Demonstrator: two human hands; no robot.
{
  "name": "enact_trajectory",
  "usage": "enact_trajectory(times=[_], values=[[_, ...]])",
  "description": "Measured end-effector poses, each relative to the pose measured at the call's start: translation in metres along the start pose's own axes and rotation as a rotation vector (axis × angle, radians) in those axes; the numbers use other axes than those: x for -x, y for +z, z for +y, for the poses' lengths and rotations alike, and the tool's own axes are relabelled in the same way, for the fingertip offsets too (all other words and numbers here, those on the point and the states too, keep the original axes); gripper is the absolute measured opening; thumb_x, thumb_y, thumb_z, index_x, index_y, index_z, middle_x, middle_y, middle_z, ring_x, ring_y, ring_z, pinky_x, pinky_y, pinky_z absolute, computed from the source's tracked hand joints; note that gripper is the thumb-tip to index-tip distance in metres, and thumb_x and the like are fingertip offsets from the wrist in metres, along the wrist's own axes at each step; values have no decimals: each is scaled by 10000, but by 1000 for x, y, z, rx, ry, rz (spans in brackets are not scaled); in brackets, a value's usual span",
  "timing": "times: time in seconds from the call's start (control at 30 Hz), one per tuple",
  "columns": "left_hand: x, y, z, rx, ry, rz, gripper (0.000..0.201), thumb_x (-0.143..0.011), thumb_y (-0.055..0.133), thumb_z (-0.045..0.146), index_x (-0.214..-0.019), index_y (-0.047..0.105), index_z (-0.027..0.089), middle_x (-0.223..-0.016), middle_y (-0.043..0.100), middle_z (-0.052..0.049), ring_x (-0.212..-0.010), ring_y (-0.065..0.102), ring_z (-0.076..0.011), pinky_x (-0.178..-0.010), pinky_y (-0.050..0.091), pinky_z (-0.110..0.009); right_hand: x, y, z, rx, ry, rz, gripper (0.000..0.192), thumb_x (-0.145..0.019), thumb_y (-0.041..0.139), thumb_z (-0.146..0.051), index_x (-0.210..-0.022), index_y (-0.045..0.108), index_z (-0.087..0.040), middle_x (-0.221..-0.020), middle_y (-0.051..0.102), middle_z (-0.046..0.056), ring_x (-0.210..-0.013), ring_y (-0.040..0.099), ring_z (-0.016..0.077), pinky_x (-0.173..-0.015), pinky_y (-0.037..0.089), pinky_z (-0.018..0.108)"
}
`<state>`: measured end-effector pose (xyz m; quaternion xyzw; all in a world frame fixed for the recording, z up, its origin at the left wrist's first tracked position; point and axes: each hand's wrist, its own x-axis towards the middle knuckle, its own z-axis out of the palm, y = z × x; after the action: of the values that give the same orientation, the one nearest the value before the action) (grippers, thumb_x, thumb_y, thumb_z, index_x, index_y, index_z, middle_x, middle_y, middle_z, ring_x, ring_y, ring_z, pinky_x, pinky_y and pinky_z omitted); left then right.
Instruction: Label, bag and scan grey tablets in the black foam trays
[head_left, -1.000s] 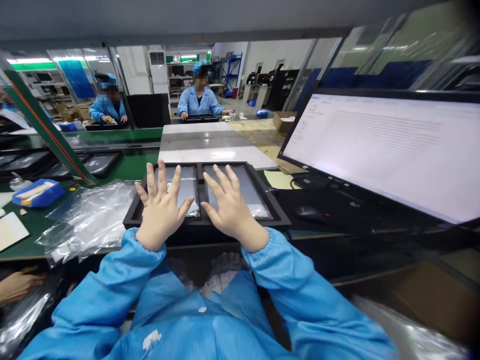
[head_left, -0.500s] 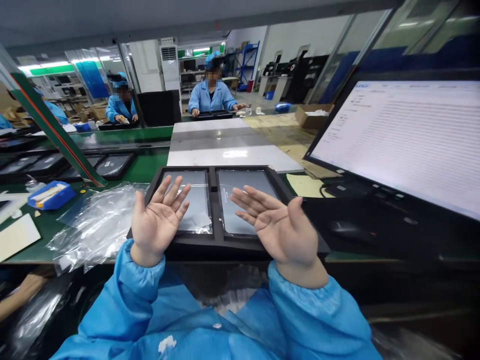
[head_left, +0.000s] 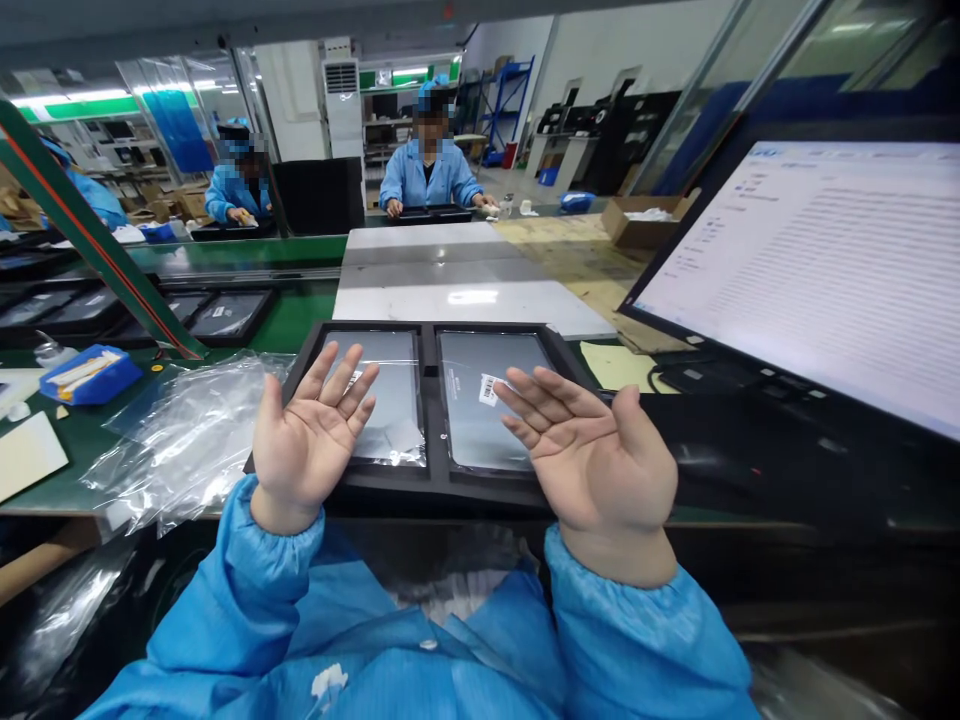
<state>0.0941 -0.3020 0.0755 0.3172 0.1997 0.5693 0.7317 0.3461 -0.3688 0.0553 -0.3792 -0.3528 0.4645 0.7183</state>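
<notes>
A black tray (head_left: 431,490) sits at the near edge of the green bench (head_left: 75,460), straight ahead of the person. It has 2 side-by-side pockets, each filled by 1 flat grey panel under glossy film. The right panel (head_left: 480,440) bears a small white barcode sticker (head_left: 489,389) near its top; the print on it is too small to read. The left panel (head_left: 394,400) has a loose, crinkled corner of film at its near right.

Both hands are held above the near half of the tray, palms turned up, fingers spread, holding nothing. The left hand (head_left: 307,445) hovers over the tray's left near corner and covers part of the left panel. The right hand (head_left: 600,460) hangs over the tray's right near corner, its fingertips over the right panel just beside the sticker. Whether either hand touches the tray cannot be told. Blue sleeves (head_left: 247,600) run back to the camera.

Left of the tray lies a heap of clear plastic bags (head_left: 187,440), and further left a blue box (head_left: 90,373). To the right stands a lit monitor (head_left: 825,270) showing rows of text too blurred to read. Beyond the tray are grey-white boards (head_left: 450,270), more dark trays (head_left: 225,315) and 2 people in blue coats (head_left: 427,175) at a far bench.
</notes>
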Motion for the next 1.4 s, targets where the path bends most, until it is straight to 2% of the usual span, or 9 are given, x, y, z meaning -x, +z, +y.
enact_trajectory(times=[0.13,0.37,0.47,0.6,0.67,0.8,0.93,1.2,1.4], values=[[-1,-1,-1,5,5,15,729,-1041,193,691,-1438,617,251,-1527,555,-87,-1459,480,-303,-1078,535,-422,-1,-3,0,-8,23,3,584,-959,429,-743,-1065,760,-273,-1269,754,112,-1325,640,319,-1006,582,494],[-1,3,0,13,7,48,723,-1048,190,674,-1300,689,215,-1531,551,-96,-1461,480,-314,-1100,523,-465,-3,-1,-4,41,12,-1,655,-941,368,-792,-1100,744,-279,-1398,690,105,-1371,600,323,-1006,584,486],[-1,6,1,-25,3,75,712,-1038,205,686,-1250,714,236,-1512,572,-85,-1444,499,-325,-1085,533,-517,-4,1,-5,-22,36,7,711,-942,340,-811,-1120,733,-246,-1396,686,127,-1352,614,319,-974,599,460],[-1,9,1,-118,32,104,623,-1022,300,683,-1189,739,274,-1471,612,-45,-1402,547,-303,-1037,580,-487,-7,1,-5,-151,62,-6,683,-954,379,-787,-1094,737,-223,-1346,713,130,-1310,643,308,-941,611,427],[-3,12,1,-143,39,134,582,-1016,338,662,-1194,733,273,-1455,624,-51,-1403,545,-309,-1091,548,-516,-8,0,-5,-182,66,-2,672,-959,390,-778,-1082,739,-217,-1323,725,128,-1302,647,305,-934,612,415],[-4,19,-1,-88,68,242,667,-1002,297,693,-1206,708,209,-1417,644,-107,-1357,581,-337,-1208,389,-630,-8,2,-8,-187,91,26,715,-978,322,-783,-1094,723,-203,-1323,722,138,-1304,645,299,-944,605,409],[-3,21,-2,-128,111,198,644,-1006,316,679,-1233,690,205,-1420,643,-97,-1353,589,-321,-1228,362,-626,-9,4,-12,-153,125,50,773,-979,252,-804,-1136,706,-198,-1344,711,143,-1312,642,295,-982,590,417],[-2,11,-4,-169,141,128,625,-993,412,672,-1340,659,215,-1474,606,-76,-1365,582,-301,-1124,532,-535,-9,5,-14,-179,145,44,789,-981,221,-802,-1128,705,-196,-1322,721,143,-1320,639,297,-1031,568,440],[-7,8,-4,-116,134,197,653,-980,374,697,-1269,680,197,-1405,650,-122,-1298,634,-310,-1150,477,-602,-11,1,-7,-330,136,1,758,-989,282,-777,-1122,726,-177,-1260,747,155,-1257,677,298,-1028,564,456]])
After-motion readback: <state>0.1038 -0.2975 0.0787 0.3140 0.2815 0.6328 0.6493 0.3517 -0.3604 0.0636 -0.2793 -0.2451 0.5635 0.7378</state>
